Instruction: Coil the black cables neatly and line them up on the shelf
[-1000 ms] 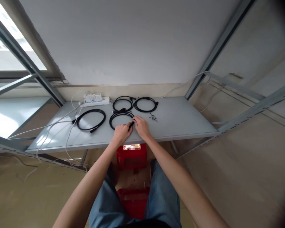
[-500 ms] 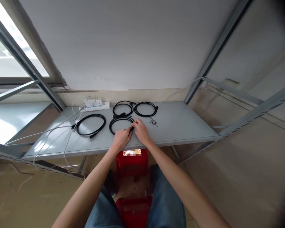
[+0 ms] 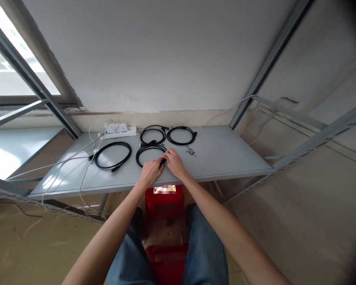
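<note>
A coiled black cable (image 3: 140, 159) lies on the grey shelf (image 3: 222, 158), close to its front edge. My left hand (image 3: 152, 172) is closed on the near right side of this coil, by a black cable end. From the right, my right hand (image 3: 173, 161) pinches the same coil, its fingertips almost meeting those of the left. The fingers hide that part of the coil. Behind it lie two more coils, one black cable (image 3: 142, 136) to the left and another black cable (image 3: 181, 143) to the right. A fourth coiled cable (image 3: 112, 143) rests farther left.
Thin black ties (image 3: 191, 151) lie right of my hands. A white power strip (image 3: 121, 132) with plugged-in adapters stands by the wall, and white cords (image 3: 83, 174) run over the shelf's left side. Metal uprights flank the shelf. A red stool (image 3: 164, 208) stands underneath.
Both hands stay at the same coil with only slight finger movement. The whole view has shifted a little; the other coils have not moved on the shelf.
</note>
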A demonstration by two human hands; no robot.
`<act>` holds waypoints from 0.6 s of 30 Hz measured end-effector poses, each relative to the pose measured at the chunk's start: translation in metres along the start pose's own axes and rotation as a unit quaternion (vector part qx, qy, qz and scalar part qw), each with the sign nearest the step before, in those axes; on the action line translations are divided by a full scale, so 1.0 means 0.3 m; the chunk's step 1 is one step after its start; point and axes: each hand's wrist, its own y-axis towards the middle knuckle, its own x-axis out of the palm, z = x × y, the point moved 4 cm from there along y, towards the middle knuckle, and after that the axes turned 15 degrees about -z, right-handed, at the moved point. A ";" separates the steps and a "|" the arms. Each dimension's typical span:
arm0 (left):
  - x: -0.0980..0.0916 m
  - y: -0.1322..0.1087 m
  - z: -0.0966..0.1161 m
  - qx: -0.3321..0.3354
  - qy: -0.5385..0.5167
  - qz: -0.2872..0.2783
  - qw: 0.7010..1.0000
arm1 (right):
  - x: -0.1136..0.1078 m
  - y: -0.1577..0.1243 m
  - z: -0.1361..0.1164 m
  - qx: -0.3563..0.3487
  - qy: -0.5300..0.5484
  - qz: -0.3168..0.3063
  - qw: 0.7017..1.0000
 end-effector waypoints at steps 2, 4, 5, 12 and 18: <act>0.001 0.001 -0.002 0.002 0.001 0.001 1.000 | 0.003 0.002 0.001 -0.007 0.002 0.004 1.000; 0.001 0.001 -0.003 0.003 0.001 0.001 1.000 | 0.007 0.004 0.004 -0.011 0.002 0.004 1.000; 0.001 0.000 -0.004 0.003 0.000 0.001 1.000 | 0.009 0.005 0.006 -0.013 0.000 0.001 1.000; -0.007 -0.004 -0.002 -0.004 -0.002 0.007 1.000 | 0.011 0.009 0.008 -0.007 -0.006 -0.013 1.000; -0.011 -0.003 0.000 -0.027 -0.004 0.000 1.000 | 0.002 0.010 0.013 0.003 0.037 -0.008 0.999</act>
